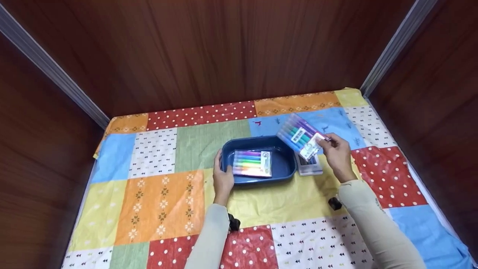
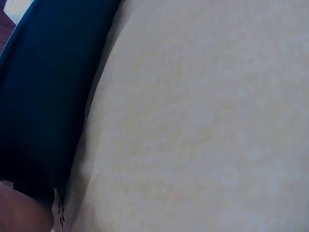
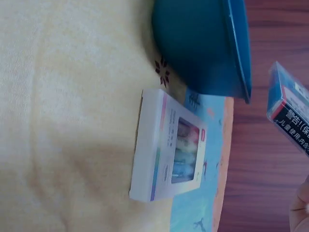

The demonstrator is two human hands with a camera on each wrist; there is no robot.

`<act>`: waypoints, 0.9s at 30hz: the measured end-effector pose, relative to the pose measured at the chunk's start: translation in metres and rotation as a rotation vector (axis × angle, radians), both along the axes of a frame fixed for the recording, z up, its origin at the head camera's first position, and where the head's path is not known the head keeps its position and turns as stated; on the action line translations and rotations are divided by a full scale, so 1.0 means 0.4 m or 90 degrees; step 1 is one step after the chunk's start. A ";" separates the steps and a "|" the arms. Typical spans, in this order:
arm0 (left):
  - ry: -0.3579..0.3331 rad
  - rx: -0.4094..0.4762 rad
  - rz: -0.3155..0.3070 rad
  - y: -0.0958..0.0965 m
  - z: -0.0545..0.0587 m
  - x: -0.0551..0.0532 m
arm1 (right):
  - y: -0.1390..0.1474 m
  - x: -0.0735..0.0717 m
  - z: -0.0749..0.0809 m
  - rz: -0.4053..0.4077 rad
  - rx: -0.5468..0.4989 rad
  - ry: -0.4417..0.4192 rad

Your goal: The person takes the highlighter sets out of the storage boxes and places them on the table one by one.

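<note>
A dark blue oval-cornered basin [image 1: 283,178] stands on the patchwork cloth. My left hand [image 1: 223,182] grips its left end, thumb at the rim and fingers along the outside wall; in the left wrist view only a bit of that hand [image 2: 21,210] shows beside the basin [image 2: 50,92]. Inside the basin lies a clear pack of rainbow-coloured pens [image 1: 248,163]. Above the basin's right end, my right hand [image 1: 338,155] pinches a second clear pack of purple, green and blue pens [image 1: 298,135] by one corner, tilted; its labelled end [image 3: 292,113] shows in the right wrist view.
Just right of the basin, a white box with a window [image 3: 166,147] lies on the cloth, partly under the held pack in the head view. The patchwork cloth [image 1: 160,209] covers the table. Dark wood panels [image 1: 239,48] rise behind it and on both sides.
</note>
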State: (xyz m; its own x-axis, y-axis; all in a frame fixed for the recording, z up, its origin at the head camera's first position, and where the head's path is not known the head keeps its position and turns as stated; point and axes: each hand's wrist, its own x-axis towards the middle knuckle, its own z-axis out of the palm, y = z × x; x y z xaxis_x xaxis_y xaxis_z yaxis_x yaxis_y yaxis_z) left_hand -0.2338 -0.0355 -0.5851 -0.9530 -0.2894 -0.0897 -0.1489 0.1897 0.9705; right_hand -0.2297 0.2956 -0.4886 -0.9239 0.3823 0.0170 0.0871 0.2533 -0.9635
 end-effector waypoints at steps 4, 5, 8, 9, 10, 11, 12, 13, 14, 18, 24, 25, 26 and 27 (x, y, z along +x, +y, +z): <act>-0.015 0.000 0.007 -0.010 0.004 0.005 | 0.010 -0.002 -0.012 -0.031 -0.033 -0.012; -0.018 -0.003 0.006 -0.011 0.005 0.005 | 0.013 -0.001 -0.015 -0.040 -0.044 -0.011; -0.019 -0.010 0.000 -0.008 0.006 0.000 | 0.031 0.001 -0.025 -0.064 -0.079 -0.013; -0.016 -0.012 -0.003 -0.006 0.004 -0.002 | 0.036 0.002 -0.028 -0.071 -0.090 -0.013; -0.015 -0.015 -0.006 -0.005 0.002 -0.003 | 0.042 0.003 -0.030 -0.079 -0.103 -0.013; -0.013 -0.013 -0.009 -0.004 0.000 -0.002 | 0.047 0.005 -0.033 -0.085 -0.116 -0.015; -0.012 -0.012 -0.009 -0.003 -0.002 0.000 | 0.051 0.007 -0.037 -0.090 -0.129 -0.019; -0.011 -0.012 -0.008 -0.002 -0.004 0.002 | 0.054 0.010 -0.040 -0.094 -0.136 -0.026; -0.011 -0.012 -0.005 -0.001 -0.008 0.004 | 0.057 0.012 -0.043 -0.098 -0.143 -0.032; -0.029 -0.033 0.002 0.002 -0.017 0.011 | 0.071 0.026 -0.054 -0.123 -0.161 -0.063; -0.022 -0.049 0.006 0.003 -0.010 0.000 | 0.086 0.024 -0.056 -0.142 -0.176 -0.040; -0.021 -0.044 0.009 0.003 -0.008 -0.002 | 0.089 0.022 -0.055 -0.141 -0.182 -0.040; -0.023 -0.043 0.012 0.002 -0.007 -0.003 | 0.091 0.020 -0.056 -0.142 -0.185 -0.042; -0.027 -0.042 0.016 0.001 -0.007 -0.003 | 0.094 0.019 -0.057 -0.144 -0.186 -0.050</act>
